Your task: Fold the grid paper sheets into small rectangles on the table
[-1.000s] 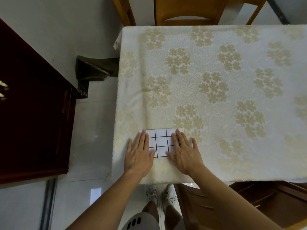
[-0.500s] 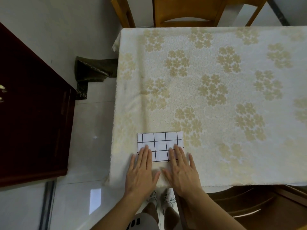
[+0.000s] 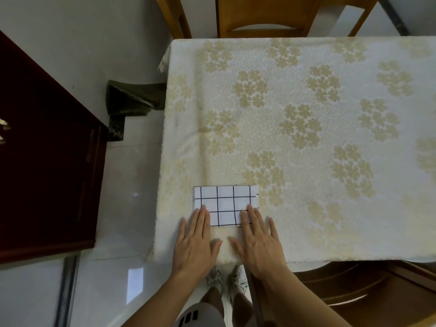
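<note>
A folded white sheet of grid paper (image 3: 225, 201) with black lines lies flat as a small rectangle near the table's front left corner. My left hand (image 3: 194, 241) rests flat, palm down, with its fingertips on the paper's lower left corner. My right hand (image 3: 258, 239) lies flat too, its fingertips on the lower right corner. Both hands hold nothing, and their palms rest on the cloth just in front of the paper.
The table (image 3: 306, 114) wears a cream cloth with beige flower prints. Wooden chairs stand at the far side (image 3: 262, 17) and at the near right (image 3: 368, 293). A dark red cabinet (image 3: 44, 166) fills the left. Glossy white floor lies between cabinet and table.
Both hands have slid back toward me along the paper, from covering its sides to touching only its near corners. More of the grid shows.
</note>
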